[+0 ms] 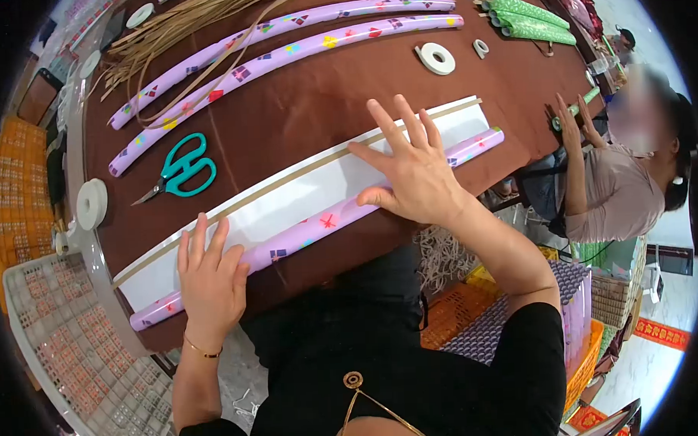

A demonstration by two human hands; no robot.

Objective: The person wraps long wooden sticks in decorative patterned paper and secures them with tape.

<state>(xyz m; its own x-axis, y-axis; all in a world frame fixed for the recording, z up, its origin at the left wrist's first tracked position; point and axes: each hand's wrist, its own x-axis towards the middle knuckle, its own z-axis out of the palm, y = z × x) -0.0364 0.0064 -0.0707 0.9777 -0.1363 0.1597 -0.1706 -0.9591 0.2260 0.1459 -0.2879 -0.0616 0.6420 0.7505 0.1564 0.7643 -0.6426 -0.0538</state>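
A roll of purple patterned wrapping paper [318, 225] lies along the table's near edge, with a white flap [302, 189] spread out beyond it. A narrow tan strip [275, 187] runs along the flap's far edge. My left hand [213, 280] rests over the left part of the roll, fingers stretched onto the white flap. Farther right, my right hand [415, 169] lies across the roll with its fingers spread over the white side. Neither hand grips anything. Teal-handled scissors [184, 171] lie beyond the flap on the left.
Two finished-looking purple rolls [297, 47] lie at the back beside tan strips [166, 40]. White tape rolls [436, 59] and green rolls [530, 19] sit on the brown cloth [306, 104]. A co-worker [620, 162] handles a green roll at right. A white crate [77, 343] stands at left.
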